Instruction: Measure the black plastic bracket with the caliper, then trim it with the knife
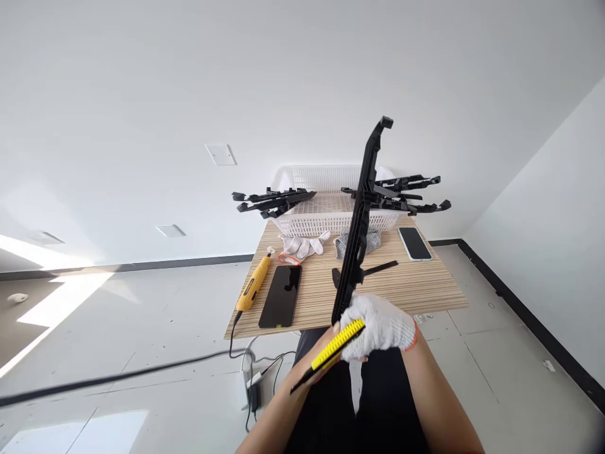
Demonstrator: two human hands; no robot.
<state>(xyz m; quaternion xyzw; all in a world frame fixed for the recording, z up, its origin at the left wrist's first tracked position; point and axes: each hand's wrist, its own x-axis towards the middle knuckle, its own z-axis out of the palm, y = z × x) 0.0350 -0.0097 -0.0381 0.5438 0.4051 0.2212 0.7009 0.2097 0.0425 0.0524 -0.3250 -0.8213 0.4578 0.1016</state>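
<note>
One long black part (362, 214) stands upright above the counter (425, 290) edge, our gloved R hand (380, 328) fingers closed round its base. L hand (305, 375) grips 1 yellow knife (336, 343); 2 phones (281, 295) behind.

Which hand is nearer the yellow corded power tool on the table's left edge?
Left. The bare left hand, gripping a yellow-and-black knife, sits below-right of the yellow corded power tool; the white-gloved right hand, holding the long black plastic bar, is farther right.

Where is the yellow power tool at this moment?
Head view: the yellow power tool lies at the left edge of the table, beside the dark phone.
</note>
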